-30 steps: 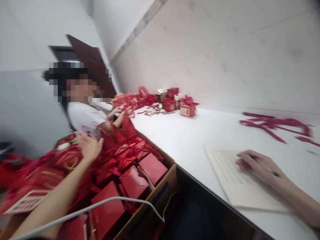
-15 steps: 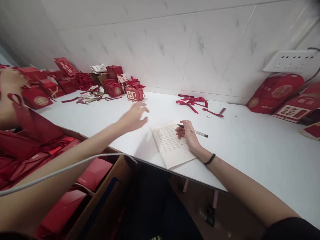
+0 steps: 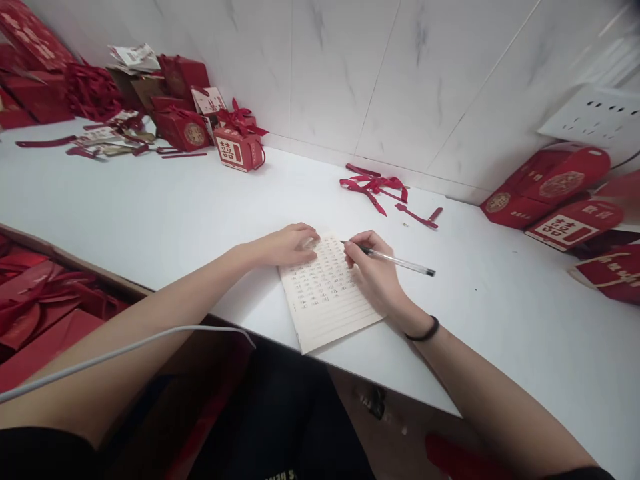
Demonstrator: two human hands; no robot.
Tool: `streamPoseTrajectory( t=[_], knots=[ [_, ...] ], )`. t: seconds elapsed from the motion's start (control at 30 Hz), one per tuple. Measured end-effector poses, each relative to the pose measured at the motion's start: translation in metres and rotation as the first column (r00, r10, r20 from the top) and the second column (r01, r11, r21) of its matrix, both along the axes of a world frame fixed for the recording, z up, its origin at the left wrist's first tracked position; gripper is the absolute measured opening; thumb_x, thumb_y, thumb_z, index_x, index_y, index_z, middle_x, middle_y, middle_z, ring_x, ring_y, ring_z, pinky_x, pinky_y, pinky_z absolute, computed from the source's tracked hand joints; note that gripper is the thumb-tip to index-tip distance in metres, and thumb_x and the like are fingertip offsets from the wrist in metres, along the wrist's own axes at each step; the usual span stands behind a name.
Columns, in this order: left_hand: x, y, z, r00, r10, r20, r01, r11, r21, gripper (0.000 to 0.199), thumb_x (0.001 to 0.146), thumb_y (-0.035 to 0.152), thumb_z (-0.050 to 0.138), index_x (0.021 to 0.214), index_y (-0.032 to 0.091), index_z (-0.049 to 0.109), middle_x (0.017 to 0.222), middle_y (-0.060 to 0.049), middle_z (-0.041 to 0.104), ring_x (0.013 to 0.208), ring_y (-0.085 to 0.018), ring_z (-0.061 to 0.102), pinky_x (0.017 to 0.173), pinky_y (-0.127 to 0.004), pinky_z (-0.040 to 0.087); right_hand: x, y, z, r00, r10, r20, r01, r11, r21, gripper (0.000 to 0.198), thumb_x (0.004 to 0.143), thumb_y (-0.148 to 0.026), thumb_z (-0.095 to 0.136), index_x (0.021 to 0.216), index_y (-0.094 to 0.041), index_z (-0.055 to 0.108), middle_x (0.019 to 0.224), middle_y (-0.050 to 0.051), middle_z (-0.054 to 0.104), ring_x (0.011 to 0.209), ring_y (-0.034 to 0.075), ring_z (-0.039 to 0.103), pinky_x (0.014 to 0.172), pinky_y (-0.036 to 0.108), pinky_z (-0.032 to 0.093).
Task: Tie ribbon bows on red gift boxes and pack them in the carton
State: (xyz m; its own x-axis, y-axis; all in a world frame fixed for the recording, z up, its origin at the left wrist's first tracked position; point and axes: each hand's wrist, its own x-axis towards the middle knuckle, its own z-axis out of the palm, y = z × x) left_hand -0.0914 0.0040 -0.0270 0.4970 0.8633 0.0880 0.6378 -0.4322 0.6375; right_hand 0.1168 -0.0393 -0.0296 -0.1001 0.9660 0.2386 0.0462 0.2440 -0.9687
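Note:
A lined sheet or notepad (image 3: 327,293) covered in rows of small handwritten marks lies near the front edge of the white table. My left hand (image 3: 290,245) rests on its upper left corner, fingers loosely apart and holding nothing. Between the fingers of my right hand (image 3: 375,270) is a clear-barrelled pen (image 3: 410,265), its dark tip close to the upper right part of the page. Whether the tip touches the paper I cannot tell. A black band (image 3: 425,329) circles my right wrist.
Red ribbon pieces (image 3: 375,187) lie beyond the paper. A small red gift box (image 3: 239,148) stands back left, near more boxes and ribbons. Red boxes (image 3: 545,180) lean below a socket strip (image 3: 595,117) at right. A white cable (image 3: 150,340) crosses over my left forearm.
My left hand has come down to the right onto the paper. The pen has turned in my right hand, its tip now nearer the page. The view has shifted right, leaving another person's hand out of sight.

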Motion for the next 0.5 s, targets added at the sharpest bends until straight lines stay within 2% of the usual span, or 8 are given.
streamPoseTrajectory(
  t=[0.07, 0.2, 0.37, 0.5],
  knots=[
    [-0.001, 0.002, 0.001, 0.999, 0.001, 0.047, 0.001, 1.0, -0.031, 0.041, 0.066, 0.031, 0.066, 0.105, 0.019, 0.063, 0.123, -0.008, 0.057, 0.121, -0.028, 0.046, 0.105, -0.037, 0.031, 0.013, -0.014, 0.004, 0.996, -0.025, 0.09, 0.022, 0.999, 0.033, 0.019, 0.076, -0.033, 0.065, 0.075, -0.021, 0.05, 0.064, -0.003, 0.056, 0.055, 0.012, 0.051, 0.052, 0.023, 0.04],
    [-0.001, 0.002, 0.0, 0.999, 0.006, 0.034, -0.004, 0.998, -0.058, 0.045, 0.065, 0.03, 0.067, 0.108, 0.02, 0.062, 0.126, -0.008, 0.055, 0.123, -0.028, 0.043, 0.106, -0.036, 0.03, 0.029, -0.033, 0.004, 0.977, -0.054, 0.204, 0.07, 0.995, -0.071, 0.027, 0.078, -0.036, 0.064, 0.065, -0.021, 0.046, 0.054, -0.002, 0.052, 0.047, 0.011, 0.045, 0.045, 0.023, 0.034],
    [0.001, 0.003, 0.0, 0.995, 0.049, 0.085, -0.041, 0.995, -0.095, 0.041, 0.063, 0.029, 0.069, 0.102, 0.02, 0.064, 0.123, -0.006, 0.056, 0.123, -0.027, 0.044, 0.104, -0.035, 0.032, 0.024, -0.026, 0.0, 0.955, -0.053, 0.291, 0.062, 0.998, -0.025, 0.033, 0.077, -0.036, 0.062, 0.056, -0.021, 0.041, 0.051, -0.002, 0.05, 0.048, 0.012, 0.044, 0.046, 0.024, 0.034],
    [0.002, 0.004, 0.001, 0.983, 0.081, 0.162, -0.061, 0.99, -0.126, 0.033, 0.06, 0.025, 0.072, 0.091, 0.019, 0.066, 0.116, -0.006, 0.059, 0.12, -0.026, 0.047, 0.103, -0.034, 0.035, 0.022, -0.026, -0.002, 0.928, -0.035, 0.37, 0.061, 0.996, -0.059, 0.035, 0.076, -0.035, 0.059, 0.051, -0.021, 0.038, 0.048, -0.002, 0.048, 0.048, 0.012, 0.043, 0.045, 0.022, 0.033]
  ],
)
